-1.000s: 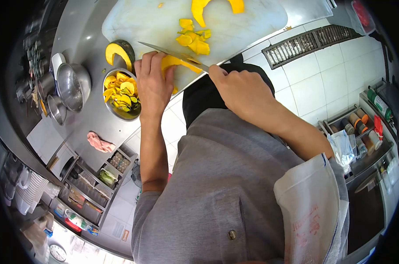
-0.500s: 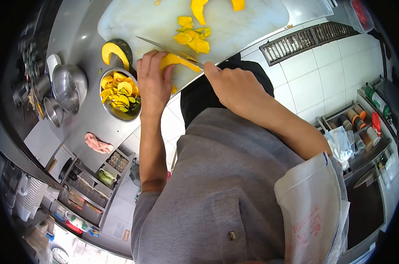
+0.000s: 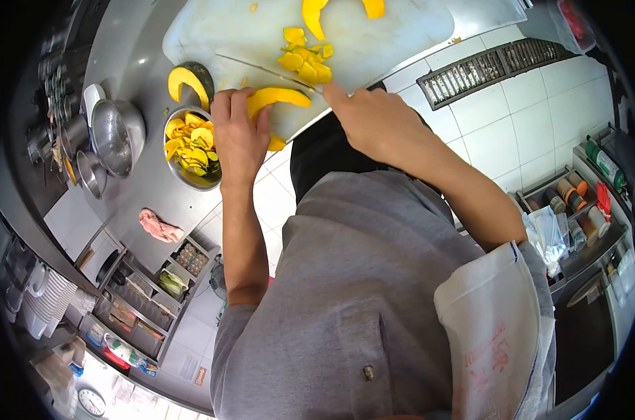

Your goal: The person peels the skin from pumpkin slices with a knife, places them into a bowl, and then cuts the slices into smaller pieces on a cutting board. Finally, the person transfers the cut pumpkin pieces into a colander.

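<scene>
My left hand [image 3: 239, 136] grips a curved pumpkin wedge [image 3: 281, 96] at its left end on the white cutting board [image 3: 380, 42]. In my right hand [image 3: 363, 115] is a knife [image 3: 261, 68], its thin blade pointing up and left just beyond the wedge. Cut pumpkin pieces [image 3: 307, 63] lie on the board past the blade. To the left of my left hand, a metal bowl [image 3: 204, 183] holds pumpkin peel and scraps, and a dark-skinned pumpkin chunk [image 3: 204, 80] stands behind it.
More pumpkin slices [image 3: 314, 17] lie at the board's far side. Metal bowls [image 3: 114, 136] stand on the steel counter at left, and a pink cloth [image 3: 159, 226] lies nearer. A floor grate [image 3: 496, 66] and a shelf of bottles [image 3: 569, 199] are at right.
The blade has moved off the wedge to its far side, and the wedge now shows whole in my left hand. The view has shifted slightly.
</scene>
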A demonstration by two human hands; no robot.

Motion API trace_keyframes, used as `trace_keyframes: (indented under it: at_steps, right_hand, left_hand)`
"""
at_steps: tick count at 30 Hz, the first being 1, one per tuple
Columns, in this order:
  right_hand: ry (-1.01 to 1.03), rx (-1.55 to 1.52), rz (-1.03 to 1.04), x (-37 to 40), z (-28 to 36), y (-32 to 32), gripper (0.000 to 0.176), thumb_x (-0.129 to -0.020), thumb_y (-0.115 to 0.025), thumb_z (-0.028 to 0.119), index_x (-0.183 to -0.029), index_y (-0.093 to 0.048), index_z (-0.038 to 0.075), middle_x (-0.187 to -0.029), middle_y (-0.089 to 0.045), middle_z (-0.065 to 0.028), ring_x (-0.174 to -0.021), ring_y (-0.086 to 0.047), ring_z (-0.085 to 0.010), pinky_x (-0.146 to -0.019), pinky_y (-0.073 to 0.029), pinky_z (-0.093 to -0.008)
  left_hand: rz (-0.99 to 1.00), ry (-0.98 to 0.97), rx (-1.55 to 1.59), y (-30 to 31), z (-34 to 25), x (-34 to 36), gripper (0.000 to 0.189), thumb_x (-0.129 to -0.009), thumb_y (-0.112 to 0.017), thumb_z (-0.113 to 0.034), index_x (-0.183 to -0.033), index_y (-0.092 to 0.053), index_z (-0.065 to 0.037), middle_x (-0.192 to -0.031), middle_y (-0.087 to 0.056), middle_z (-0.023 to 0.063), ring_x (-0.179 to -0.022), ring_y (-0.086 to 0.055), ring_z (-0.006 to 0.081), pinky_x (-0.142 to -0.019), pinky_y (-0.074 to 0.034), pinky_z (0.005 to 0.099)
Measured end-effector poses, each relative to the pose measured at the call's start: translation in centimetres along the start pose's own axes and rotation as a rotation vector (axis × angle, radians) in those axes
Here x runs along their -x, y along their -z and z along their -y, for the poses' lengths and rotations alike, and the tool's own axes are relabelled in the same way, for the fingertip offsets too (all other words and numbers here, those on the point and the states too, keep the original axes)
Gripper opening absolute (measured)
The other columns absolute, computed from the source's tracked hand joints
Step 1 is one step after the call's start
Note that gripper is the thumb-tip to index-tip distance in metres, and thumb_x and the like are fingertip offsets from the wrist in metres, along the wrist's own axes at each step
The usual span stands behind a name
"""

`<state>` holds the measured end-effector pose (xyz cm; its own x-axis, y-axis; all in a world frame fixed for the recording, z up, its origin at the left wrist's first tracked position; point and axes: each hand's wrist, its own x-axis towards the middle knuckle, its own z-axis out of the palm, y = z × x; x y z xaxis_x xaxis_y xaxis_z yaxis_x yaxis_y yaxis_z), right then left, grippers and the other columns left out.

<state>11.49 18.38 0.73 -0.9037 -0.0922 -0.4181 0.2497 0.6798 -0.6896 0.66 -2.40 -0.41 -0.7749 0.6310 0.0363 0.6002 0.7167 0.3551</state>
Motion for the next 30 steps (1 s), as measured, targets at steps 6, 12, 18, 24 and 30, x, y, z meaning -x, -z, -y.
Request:
trace_keyframes:
  at_steps: [6,12,18,24,30]
  right_hand:
    - [0.053,0.206,-0.115,3.4,1.6,-1.0,0.014,-0.087,-0.056,0.008,-0.097,-0.051,-0.001,-0.068,-0.067,-0.0152,-0.062,-0.071,-0.0308,-0.052,-0.056,-0.0403]
    - [0.030,0.189,-0.120,3.3,1.8,-1.7,0.013,-0.088,-0.056,0.008,-0.097,-0.051,0.000,-0.067,-0.067,-0.0147,-0.061,-0.071,-0.0294,-0.051,-0.056,-0.0391]
    - [0.049,0.128,-0.166,1.4,1.1,-3.3,0.013,-0.088,-0.055,0.007,-0.097,-0.049,0.000,-0.069,-0.068,-0.0165,-0.065,-0.071,-0.0332,-0.054,-0.056,-0.0427]
    - [0.001,-0.103,-0.023,-1.9,-0.8,-2.6,0.022,-0.089,-0.052,0.007,-0.109,-0.045,0.000,-0.082,-0.065,-0.0280,-0.082,-0.065,-0.0475,-0.072,-0.051,-0.0551]
    - [0.032,-0.269,0.047,-2.8,-2.3,-1.9,0.027,-0.088,-0.051,0.008,-0.113,-0.046,-0.001,-0.085,-0.064,-0.0302,-0.085,-0.062,-0.0493,-0.076,-0.047,-0.0560]
  left_hand:
    - [-0.046,-0.166,0.001,-0.5,-0.5,-0.1,0.033,-0.074,-0.079,-0.004,-0.104,-0.064,-0.002,-0.108,-0.060,0.0142,-0.100,-0.055,0.0356,-0.087,-0.046,0.0434]
    - [-0.087,-0.176,0.019,-0.8,-0.1,-0.1,0.033,-0.074,-0.077,-0.001,-0.104,-0.064,-0.004,-0.106,-0.060,0.0120,-0.096,-0.054,0.0346,-0.084,-0.047,0.0424]
    - [-0.074,-0.150,0.048,-1.1,0.3,0.0,0.032,-0.076,-0.079,-0.006,-0.105,-0.065,-0.005,-0.108,-0.061,0.0132,-0.099,-0.056,0.0340,-0.087,-0.046,0.0418]
    - [-0.108,-0.169,0.059,-1.0,0.4,0.0,0.035,-0.076,-0.080,-0.009,-0.107,-0.066,-0.006,-0.106,-0.061,0.0125,-0.099,-0.056,0.0340,-0.087,-0.046,0.0416]
    - [-0.069,-0.053,-0.141,-0.1,1.6,0.9,0.040,-0.074,-0.080,-0.011,-0.110,-0.064,-0.003,-0.102,-0.060,0.0165,-0.095,-0.055,0.0371,-0.083,-0.047,0.0438]
